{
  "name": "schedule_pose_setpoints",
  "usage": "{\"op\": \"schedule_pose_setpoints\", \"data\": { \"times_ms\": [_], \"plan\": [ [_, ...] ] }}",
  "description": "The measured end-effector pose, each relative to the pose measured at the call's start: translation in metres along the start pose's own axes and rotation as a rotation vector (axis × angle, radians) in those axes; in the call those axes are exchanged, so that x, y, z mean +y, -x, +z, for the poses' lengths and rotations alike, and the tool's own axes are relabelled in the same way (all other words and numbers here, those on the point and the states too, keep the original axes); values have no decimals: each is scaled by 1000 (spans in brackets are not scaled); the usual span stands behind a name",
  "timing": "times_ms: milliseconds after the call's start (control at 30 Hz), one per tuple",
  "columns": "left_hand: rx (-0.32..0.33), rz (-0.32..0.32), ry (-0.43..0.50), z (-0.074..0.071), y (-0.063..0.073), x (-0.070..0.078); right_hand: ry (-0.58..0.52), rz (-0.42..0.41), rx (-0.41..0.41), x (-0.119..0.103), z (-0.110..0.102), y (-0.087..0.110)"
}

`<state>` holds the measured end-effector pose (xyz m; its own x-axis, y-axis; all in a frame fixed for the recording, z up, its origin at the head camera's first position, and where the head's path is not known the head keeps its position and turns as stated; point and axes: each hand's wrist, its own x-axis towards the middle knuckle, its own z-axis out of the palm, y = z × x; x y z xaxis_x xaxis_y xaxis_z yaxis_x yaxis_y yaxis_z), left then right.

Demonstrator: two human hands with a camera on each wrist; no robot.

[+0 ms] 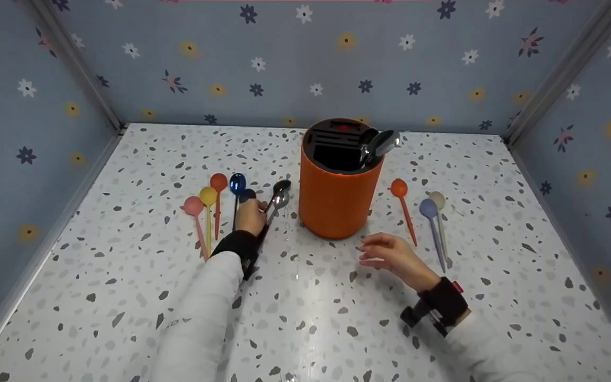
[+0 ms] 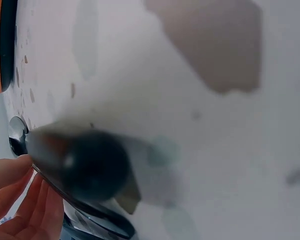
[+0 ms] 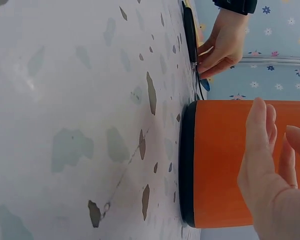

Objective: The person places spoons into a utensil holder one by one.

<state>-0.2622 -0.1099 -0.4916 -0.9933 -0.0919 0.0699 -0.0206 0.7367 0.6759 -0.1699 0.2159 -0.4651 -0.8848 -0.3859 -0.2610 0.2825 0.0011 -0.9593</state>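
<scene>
In the head view my left hand pinches a black-handled metal spoon near its neck, left of the orange utensil holder. The left wrist view has its fingertips on the thin neck, with the spoon's bowl beyond them. A black spoon lies right behind it, and a shiny blue spoon is on the other side of the hand. My right hand hovers in front of the holder's right side, fingers slightly bent and holding nothing. Some metal spoons stand in the holder's right part.
Pink, yellow and red spoons lie at the left. Orange, lavender and cream spoons lie at the right. Flower-patterned panels enclose the back and sides of the speckled table.
</scene>
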Motion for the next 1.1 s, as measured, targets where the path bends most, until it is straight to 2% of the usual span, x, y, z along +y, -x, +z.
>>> {"op": "schedule_pose_setpoints", "data": {
  "times_ms": [233, 433, 600, 767, 933, 1100],
  "plan": [
    [29, 63, -35, 2, 3, -5, -23, 14, -14, 2, 0, 1],
    [-10, 54, -98, 0, 5, -1, -33, 3, -21, 3, 0, 1],
    [-19, 63, -139, -1, 8, 2, -30, 26, -4, 6, 1, -1],
    [-40, 81, -117, 0, 12, 2, -15, 55, 30, 6, 2, 0],
    [-33, 113, -84, 0, 15, 0, -27, 48, 18, 7, 2, 2],
    [-46, 110, -60, -2, 15, -1, -44, 49, 14, 7, 2, 4]
  ]
}}
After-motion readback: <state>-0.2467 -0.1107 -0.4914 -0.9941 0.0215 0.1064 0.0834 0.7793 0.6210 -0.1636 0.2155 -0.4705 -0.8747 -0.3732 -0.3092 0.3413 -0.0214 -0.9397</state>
